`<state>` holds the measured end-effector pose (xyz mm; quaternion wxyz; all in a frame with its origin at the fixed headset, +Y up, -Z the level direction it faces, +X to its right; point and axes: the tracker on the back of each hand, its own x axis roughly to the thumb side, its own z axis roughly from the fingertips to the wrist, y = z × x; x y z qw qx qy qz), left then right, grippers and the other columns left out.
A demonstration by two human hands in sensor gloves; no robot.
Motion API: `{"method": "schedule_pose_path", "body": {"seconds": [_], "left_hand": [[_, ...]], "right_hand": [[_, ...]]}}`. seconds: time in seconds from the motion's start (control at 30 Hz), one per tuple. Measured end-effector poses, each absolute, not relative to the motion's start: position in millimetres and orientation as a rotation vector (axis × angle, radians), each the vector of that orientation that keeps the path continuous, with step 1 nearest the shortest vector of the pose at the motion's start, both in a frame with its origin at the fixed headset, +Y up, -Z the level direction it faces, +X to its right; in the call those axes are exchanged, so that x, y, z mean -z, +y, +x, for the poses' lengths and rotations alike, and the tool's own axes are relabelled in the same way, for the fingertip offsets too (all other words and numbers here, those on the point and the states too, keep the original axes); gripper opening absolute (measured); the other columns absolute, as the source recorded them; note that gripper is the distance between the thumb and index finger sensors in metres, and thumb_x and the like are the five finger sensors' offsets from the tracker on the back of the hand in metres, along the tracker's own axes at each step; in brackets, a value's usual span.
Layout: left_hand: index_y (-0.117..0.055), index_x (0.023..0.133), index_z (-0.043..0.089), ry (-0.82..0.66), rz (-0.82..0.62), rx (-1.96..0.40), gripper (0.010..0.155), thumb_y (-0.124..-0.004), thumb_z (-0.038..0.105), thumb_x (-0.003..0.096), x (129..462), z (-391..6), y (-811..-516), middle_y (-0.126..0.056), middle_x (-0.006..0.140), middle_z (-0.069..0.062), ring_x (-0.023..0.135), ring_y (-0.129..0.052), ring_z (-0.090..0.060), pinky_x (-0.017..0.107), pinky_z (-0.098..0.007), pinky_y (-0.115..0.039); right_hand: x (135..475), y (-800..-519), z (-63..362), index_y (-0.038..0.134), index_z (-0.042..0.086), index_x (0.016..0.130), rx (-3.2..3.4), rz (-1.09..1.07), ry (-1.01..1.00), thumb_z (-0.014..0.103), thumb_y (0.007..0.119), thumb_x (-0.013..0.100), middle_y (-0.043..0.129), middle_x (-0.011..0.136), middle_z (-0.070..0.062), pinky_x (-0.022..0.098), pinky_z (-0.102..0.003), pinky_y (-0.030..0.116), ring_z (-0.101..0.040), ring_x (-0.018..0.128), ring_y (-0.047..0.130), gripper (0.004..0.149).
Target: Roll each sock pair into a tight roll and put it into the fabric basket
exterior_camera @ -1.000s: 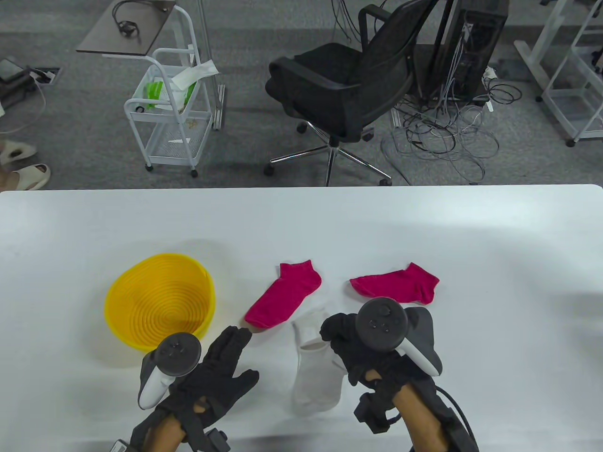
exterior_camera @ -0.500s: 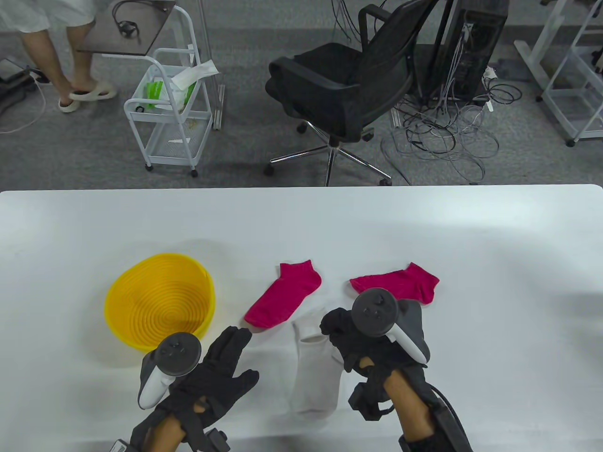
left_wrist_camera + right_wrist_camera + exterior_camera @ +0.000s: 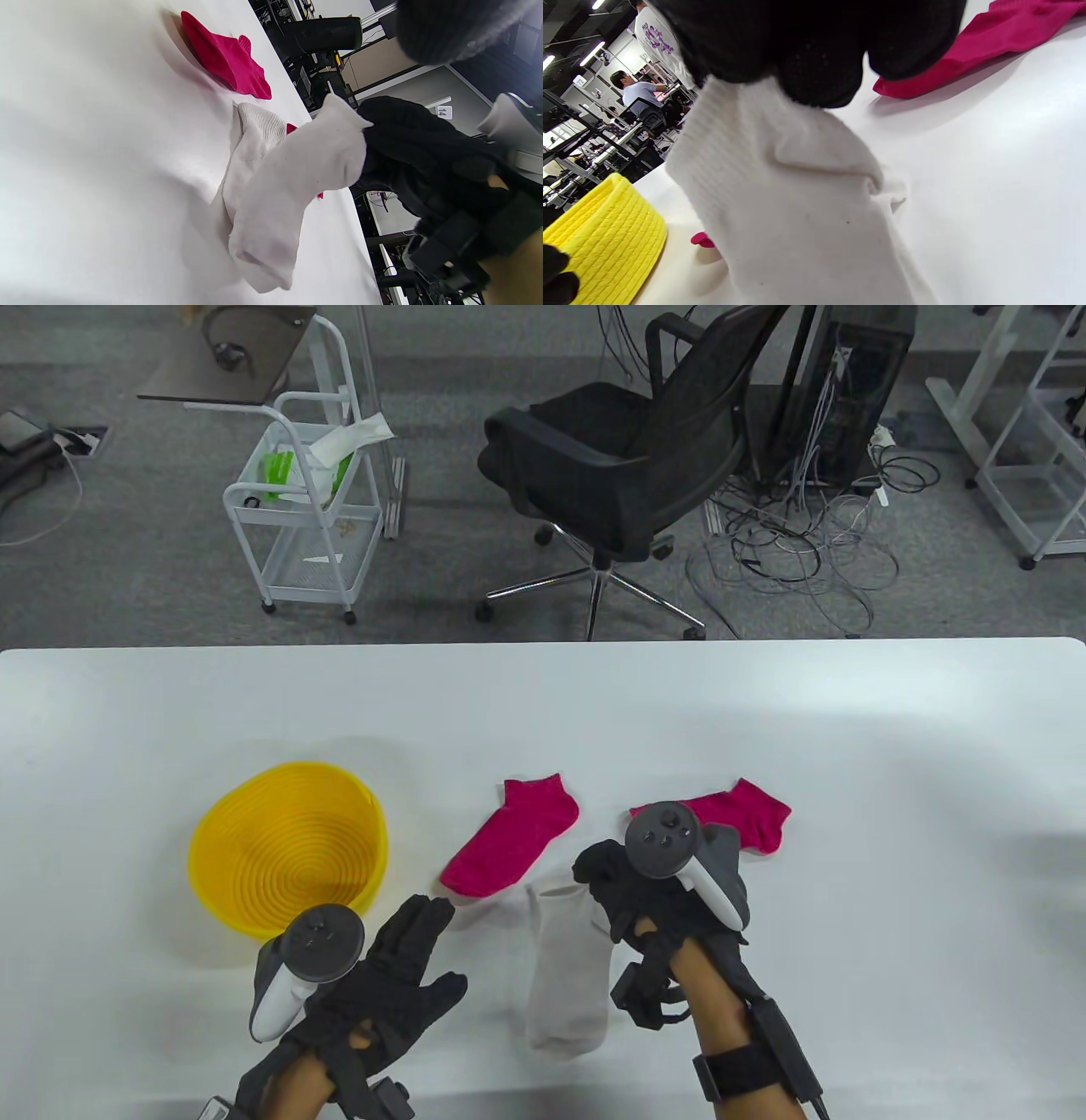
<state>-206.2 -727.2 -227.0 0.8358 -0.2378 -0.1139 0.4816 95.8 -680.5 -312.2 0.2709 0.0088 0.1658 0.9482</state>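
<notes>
right hand [image 3: 632, 891] pinches cuff of white cotton sock [image 3: 567, 976], lower centre; long axis runs toward bottom edge | second white sock [image 3: 250, 148] lies beneath it | left hand [image 3: 399, 976] flat, fingers straight, holding nothing | yellow woven fabric basket [image 3: 288, 848] left, nearer left hand

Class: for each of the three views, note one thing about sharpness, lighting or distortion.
Table view: even, sharp light, soft shadows beside the yellow basket. Left wrist view: tilted, the white sock sharp, a dark blurred shape at the top. Right wrist view: the right hand is a black, out-of-focus mass, the table glaring.
</notes>
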Motion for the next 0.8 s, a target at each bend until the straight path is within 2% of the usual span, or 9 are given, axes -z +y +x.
{"method": "schedule_pose_path", "body": {"seconds": [0.53,0.67,0.8], "left_hand": [[-0.024,0.104,0.039,-0.264,-0.544,-0.972,0.084,-0.071,0.063,0.0381,226.0,-197.2,-729.8,-0.008,0.113,0.000,0.110,-0.010,-0.029,0.073,-0.057,-0.015],[-0.024,0.104,0.039,-0.272,-0.553,-0.958,0.084,-0.070,0.064,0.0382,225.2,-194.5,-730.5,-0.008,0.113,0.000,0.110,-0.010,-0.029,0.073,-0.057,-0.015],[-0.024,0.104,0.037,-0.274,-0.559,-0.950,0.085,-0.070,0.063,0.0382,224.8,-193.7,-731.4,-0.008,0.113,0.000,0.110,-0.010,-0.029,0.073,-0.057,-0.016]], "right_hand": [[340.7,-725.3,85.9,0.075,0.044,0.085,-2.624,-0.139,0.457,0.033,0.079,0.046,0.081,0.095,0.014,0.064,-0.046,0.073,-0.010,0.080,0.087,0.040],[340.3,-734.4,88.0,0.065,0.046,0.094,-2.627,-0.138,0.475,0.039,0.077,0.046,0.071,0.105,0.015,0.071,-0.051,0.065,-0.016,0.097,0.075,0.050],[336.8,-731.7,94.0,0.050,0.043,0.101,-2.656,-0.116,0.439,0.049,0.073,0.043,0.054,0.113,0.010,0.074,-0.057,0.054,-0.025,0.108,0.058,0.062]]}}
